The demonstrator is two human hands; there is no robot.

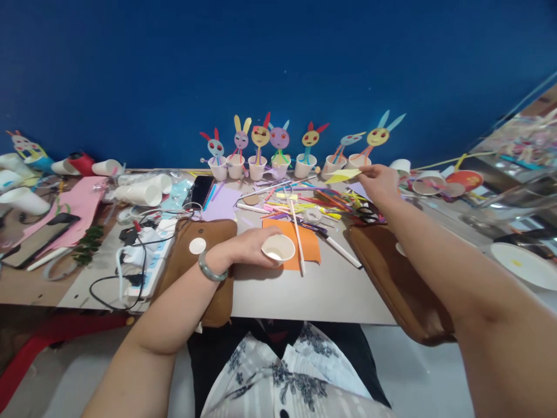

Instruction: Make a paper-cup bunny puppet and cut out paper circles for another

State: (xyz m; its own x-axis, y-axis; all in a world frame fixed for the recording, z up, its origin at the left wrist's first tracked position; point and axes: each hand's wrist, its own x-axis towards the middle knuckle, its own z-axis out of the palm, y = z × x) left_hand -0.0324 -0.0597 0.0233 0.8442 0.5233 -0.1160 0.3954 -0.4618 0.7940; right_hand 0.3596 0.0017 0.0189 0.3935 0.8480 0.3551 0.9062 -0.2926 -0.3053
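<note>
My left hand (252,247) is wrapped round a white paper cup (278,248), its open mouth tilted toward me. The cup is above a sheet of orange paper (310,247). Further back on the right, my right hand (379,181) pinches the end of a yellow piece of paper (343,176) over the far side of the table. Beneath it lies a heap of coloured pipe cleaners (335,200). A white stick (297,232) crosses the orange sheet, and a black-and-white marker (342,252) lies to its right.
Several paper cups with rabbit-faced figures (260,137) stand along the blue wall. A power strip (152,261) with cables and a brown pouch (221,290) are at left. Another brown pouch (391,261) lies under my right arm. A black phone (201,190) rests behind.
</note>
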